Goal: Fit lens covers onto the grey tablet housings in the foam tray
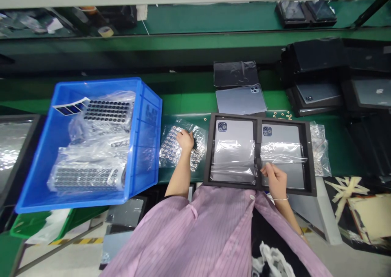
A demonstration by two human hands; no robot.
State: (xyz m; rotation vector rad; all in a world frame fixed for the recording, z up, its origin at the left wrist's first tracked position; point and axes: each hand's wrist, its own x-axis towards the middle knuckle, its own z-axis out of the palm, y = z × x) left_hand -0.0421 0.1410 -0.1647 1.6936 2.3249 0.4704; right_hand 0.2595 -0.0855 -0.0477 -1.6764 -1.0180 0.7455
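My left hand [185, 140] rests with curled fingers on a clear plastic bag [200, 132] spread with many small ring-shaped parts [171, 146]. Whatever its fingertips pinch is hidden. Over the lower left part of the right tablet [282, 134], my right hand [275, 178] is closed, thumb against fingers; anything in them is too small to make out. That tablet and the left tablet [235, 130] lie back up in a dark two-compartment tray [258, 130]. Shiny clear film [284, 151] crosses the right one, and wrinkled film covers much of the left one.
A blue bin [145, 146] on the left holds bagged sheets of dark round parts [105, 112]. Behind the tray lies another tablet [241, 100]. Stacked dark trays [317, 57] stand at the back right. Small loose rings [284, 115] lie behind the tray, and a filled bag [320, 150] is beside it.
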